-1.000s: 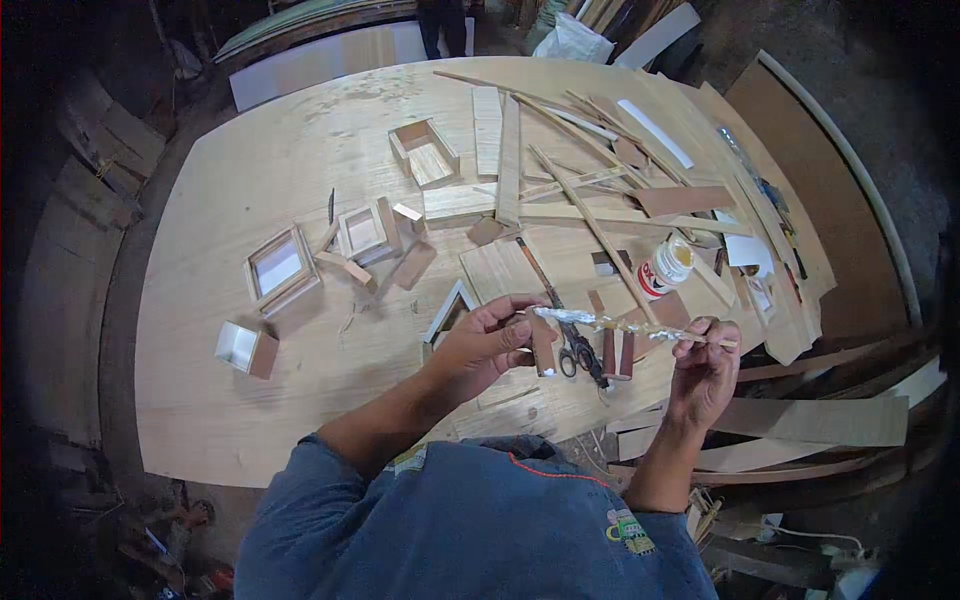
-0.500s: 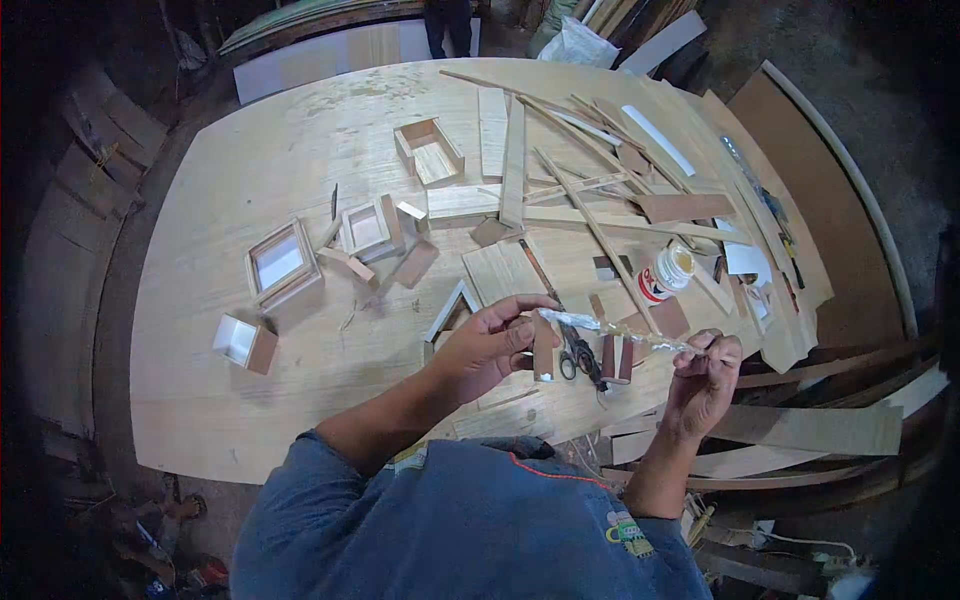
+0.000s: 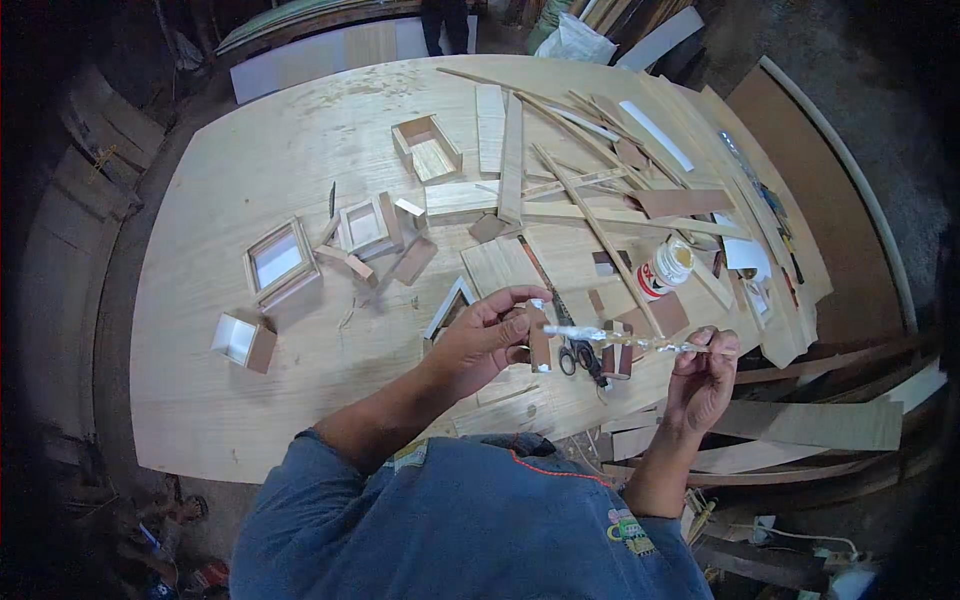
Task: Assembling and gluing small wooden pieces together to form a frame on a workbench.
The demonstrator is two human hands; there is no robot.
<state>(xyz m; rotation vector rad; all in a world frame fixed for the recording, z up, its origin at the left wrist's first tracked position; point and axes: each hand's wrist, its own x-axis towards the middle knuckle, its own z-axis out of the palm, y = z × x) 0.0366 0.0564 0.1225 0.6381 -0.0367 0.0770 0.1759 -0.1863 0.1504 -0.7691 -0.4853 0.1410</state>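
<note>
Workshop, big plywood table (image 3: pixel 250 420) littered w/ offcuts, strips, small open wooden boxes (image 3: pixel 427 148). Dark floor and stacked boards round the edges.

Left hand (image 3: pixel 485 335) raised over table centre, fingers curled, pinching a small wooden piece (image 3: pixel 540 345) upright w/ what looks like one end of a clear tape strip (image 3: pixel 625 340) at its top edge. Right hand (image 3: pixel 705 375) off to the right, thumb and forefinger closed on the other end of the strip. Strip stretched roughly level between both hands, shiny, a bit crumpled; can't tell which side is sticky.

Vs. a sec ago: hands nearly same spots, strip about same length, left hand perhaps a touch lower and nearer the piece. Not much moved, so prob. lining up rather than pulling out more – judgement only. Tape not yet pressed along the wood as far as can be seen.

Scissors (image 3: pixel 580 358) flat on table just under the strip, betw. the hands. Glue pot (image 3: pixel 665 270), red-and-white w/ open top, beyond, near the right hand. Square frame box (image 3: pixel 278 260) and small white-lined box (image 3: pixel 245 342) well apart to the left.
</note>
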